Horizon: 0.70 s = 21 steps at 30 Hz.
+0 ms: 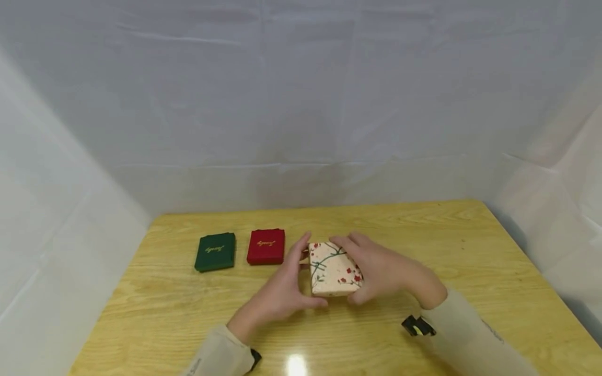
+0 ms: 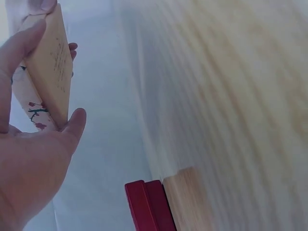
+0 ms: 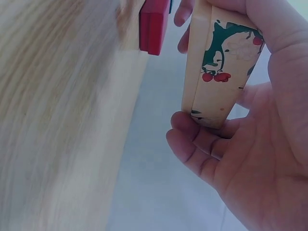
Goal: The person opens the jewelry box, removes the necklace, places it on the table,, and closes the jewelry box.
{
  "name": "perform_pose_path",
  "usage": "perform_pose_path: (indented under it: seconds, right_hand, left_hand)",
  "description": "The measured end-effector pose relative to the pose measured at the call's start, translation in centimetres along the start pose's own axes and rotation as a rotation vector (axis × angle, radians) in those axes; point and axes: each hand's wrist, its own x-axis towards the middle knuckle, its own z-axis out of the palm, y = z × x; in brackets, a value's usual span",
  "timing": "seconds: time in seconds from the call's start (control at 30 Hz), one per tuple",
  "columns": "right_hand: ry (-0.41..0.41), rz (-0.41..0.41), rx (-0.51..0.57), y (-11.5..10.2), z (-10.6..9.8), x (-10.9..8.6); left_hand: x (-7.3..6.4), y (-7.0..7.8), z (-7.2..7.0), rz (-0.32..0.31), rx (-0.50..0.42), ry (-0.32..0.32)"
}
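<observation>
Above the wooden table (image 1: 155,324), we hold the floral box (image 1: 331,274) raised, our left hand (image 1: 284,292) gripping its left side, our right hand (image 1: 383,266) its right; left of it lie the red box (image 1: 266,246) and, farther left, the green box (image 1: 216,253).

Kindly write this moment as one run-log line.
left hand, right hand: hold floral box | floral box: off table | red box, green box: on table

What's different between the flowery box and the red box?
The flowery box is cream with blossoms and branches; the red box is red with gold lettering. The flowery box is held above the table between the left hand and right hand; the red box rests on the table. Both have squarish tops.
</observation>
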Motion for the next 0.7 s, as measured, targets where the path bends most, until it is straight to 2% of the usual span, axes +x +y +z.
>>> perform_pose_path:
  seconds: [0.43,0.7]
  right_hand:
    - [0.012,-0.005,0.031,-0.2,0.6,-1.2]
    - [0.065,-0.013,0.061,-0.1,0.9,-1.9]
  left_hand:
    - [-0.4,-0.3,0.6,0.043,0.008,-0.02]
    - [-0.7,-0.2,0.7,0.044,0.056,-0.019]
